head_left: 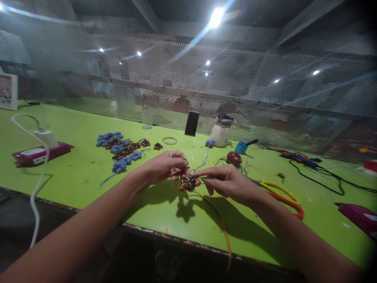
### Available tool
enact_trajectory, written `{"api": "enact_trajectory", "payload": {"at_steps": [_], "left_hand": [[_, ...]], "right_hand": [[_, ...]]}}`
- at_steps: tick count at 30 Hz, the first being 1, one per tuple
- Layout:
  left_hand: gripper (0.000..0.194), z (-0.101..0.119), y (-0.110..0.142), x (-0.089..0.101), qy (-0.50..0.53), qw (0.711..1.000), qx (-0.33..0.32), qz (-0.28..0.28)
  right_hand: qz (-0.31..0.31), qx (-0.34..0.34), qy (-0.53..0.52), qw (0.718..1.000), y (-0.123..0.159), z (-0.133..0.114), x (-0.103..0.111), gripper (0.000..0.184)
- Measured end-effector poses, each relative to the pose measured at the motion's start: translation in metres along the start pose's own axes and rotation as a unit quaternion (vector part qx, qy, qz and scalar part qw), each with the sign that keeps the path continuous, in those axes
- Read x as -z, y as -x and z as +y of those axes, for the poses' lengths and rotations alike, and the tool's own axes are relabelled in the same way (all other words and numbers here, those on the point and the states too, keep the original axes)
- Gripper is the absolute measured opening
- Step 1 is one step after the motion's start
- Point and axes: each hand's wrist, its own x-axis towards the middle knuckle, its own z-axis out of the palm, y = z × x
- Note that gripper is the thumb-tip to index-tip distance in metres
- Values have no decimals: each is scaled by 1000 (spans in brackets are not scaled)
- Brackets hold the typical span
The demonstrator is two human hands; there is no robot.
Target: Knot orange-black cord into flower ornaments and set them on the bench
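A small multicoloured crocheted flower in orange, red and dark yarn is held just above the green table. My left hand is closed, its fingers pinching the flower's upper left side. Against the flower's right side, my right hand has its thumb and index finger pressed together; what is between them is too small to make out. Blue yarn runs from a small blue ball to the fingers. An orange strand trails from the flower over the table's front edge.
Blue and multicoloured crocheted pieces lie at left. Behind are a phone, a pale jug and a multicoloured yarn ball. Yellow-and-orange-handled scissors lie beside my right forearm. Purple power strips and cables flank both sides.
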Motion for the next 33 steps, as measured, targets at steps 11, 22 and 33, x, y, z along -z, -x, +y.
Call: {"api": "enact_trajectory", "payload": {"at_steps": [11,22,33], "left_hand": [[14,-4,0,-12,-156,979,-120,48],[20,-12,1,-16,-279,932,-221,70],[22,-1,10,-13,-124,972,-199,-7]], "right_hand": [[34,-68,-139,987,-4,12,1,40],[87,-79,-185,976,-6,11,-1,41],[103,19,-168,980,-3,10,-1,32]]}}
